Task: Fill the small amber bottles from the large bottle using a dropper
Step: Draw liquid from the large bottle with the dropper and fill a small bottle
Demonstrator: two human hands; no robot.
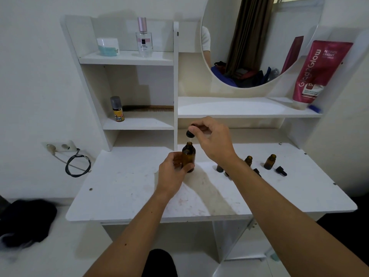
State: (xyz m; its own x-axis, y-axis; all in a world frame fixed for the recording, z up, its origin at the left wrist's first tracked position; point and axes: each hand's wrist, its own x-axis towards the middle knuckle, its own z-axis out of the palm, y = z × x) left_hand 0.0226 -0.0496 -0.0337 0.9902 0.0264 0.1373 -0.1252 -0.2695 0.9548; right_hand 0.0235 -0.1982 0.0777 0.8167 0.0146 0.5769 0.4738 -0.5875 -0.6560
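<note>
While your left hand [173, 170] wraps the large bottle [188, 156] standing upright on the white desk [123, 192], your right hand [211, 136] pinches the dropper [189, 134] just above its mouth; small amber bottles [270, 162] stand to the right, uncapped

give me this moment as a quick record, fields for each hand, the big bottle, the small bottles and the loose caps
left hand: grips the large amber bottle, upright on the desk
right hand: pinches the dropper above the bottle's mouth
small amber bottles: two open and upright, another partly hidden by the right forearm
loose dropper cap: lying on the desk by the bottles
</note>
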